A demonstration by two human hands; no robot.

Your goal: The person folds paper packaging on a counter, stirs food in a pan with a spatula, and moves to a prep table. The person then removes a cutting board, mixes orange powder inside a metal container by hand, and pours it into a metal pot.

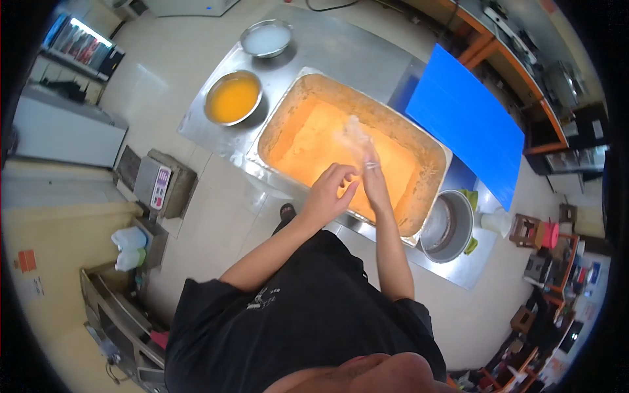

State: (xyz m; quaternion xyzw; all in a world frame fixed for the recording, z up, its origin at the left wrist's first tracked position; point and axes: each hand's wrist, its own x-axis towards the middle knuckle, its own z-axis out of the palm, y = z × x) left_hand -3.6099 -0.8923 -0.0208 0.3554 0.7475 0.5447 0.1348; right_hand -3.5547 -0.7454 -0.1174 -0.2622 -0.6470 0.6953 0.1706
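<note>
A deep metal tray (pixel 267 145) holds a layer of orange powder-like material. Over its front part, my left hand (pixel 334 188) is bare, with curled fingers and the thumb apart, and nothing shows between them. Beside it, my right hand (pixel 372 180) reaches over the tray. Thin clear plastic (pixel 357 136), like a loose glove, covers its front part and extends past it. The fingers inside are blurred, so their pose is unclear.
A bowl of orange liquid (pixel 234 98) and a bowl of whitish liquid (pixel 265 38) stand left of the tray on the steel table (pixel 341 42). A blue panel (pixel 468 121) and a round metal pot (pixel 447 226) are at the right. A scale (pixel 154 183) stands at the left.
</note>
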